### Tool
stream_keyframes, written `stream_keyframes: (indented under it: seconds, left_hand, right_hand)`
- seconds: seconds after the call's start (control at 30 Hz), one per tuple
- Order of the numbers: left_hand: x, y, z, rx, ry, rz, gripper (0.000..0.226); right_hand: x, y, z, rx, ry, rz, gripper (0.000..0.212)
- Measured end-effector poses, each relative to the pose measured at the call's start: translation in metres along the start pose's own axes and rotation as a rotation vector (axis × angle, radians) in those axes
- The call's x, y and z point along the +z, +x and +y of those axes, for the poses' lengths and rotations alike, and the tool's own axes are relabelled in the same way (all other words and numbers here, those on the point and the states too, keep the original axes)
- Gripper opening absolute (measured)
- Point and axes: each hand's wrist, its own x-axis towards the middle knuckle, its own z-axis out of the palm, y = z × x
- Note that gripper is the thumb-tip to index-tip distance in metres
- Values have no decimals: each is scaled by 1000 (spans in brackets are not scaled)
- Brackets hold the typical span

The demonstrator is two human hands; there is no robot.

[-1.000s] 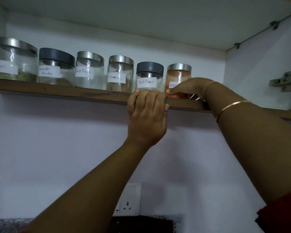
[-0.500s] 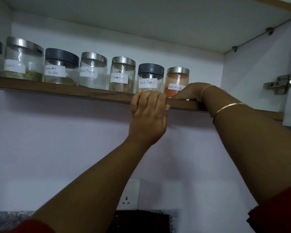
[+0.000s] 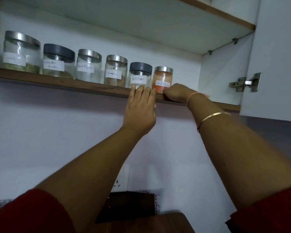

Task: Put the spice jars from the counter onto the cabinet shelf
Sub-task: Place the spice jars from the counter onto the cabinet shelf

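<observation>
Left hand (image 3: 139,108), fingers together, on the shelf (image 3: 57,82), we risk our curled right hand (image 3: 175,95) dragging the centre-frame chilli jar (image 3: 162,76) off.

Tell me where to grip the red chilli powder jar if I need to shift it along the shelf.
Probably the glass body of the red chilli powder jar, just under its steel lid, coming from the front-right. It stands upright at the row's right end, with the dark-lidded black pepper jar close on its left and no jar on its right.
</observation>
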Motion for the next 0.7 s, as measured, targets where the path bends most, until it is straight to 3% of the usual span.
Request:
stream_keyframes:
  seconds: [0.13,0.2,0.37,0.7]
  left_hand:
    - [-12,-4,2,1,22,-97,51]
    - [-19,-5,3,2,26,-149,55]
    - [-32,-22,13,-28,-20,-237,59]
    - [-9,-195,31,3,-141,-672,58]
  right_hand:
    - [20,-22,11,-55,-55,227,42]
    - [34,-37,16,-147,-70,339,38]
    - [78,-86,25,-193,-1,473,57]
    - [187,-197,74,35,-50,197,57]
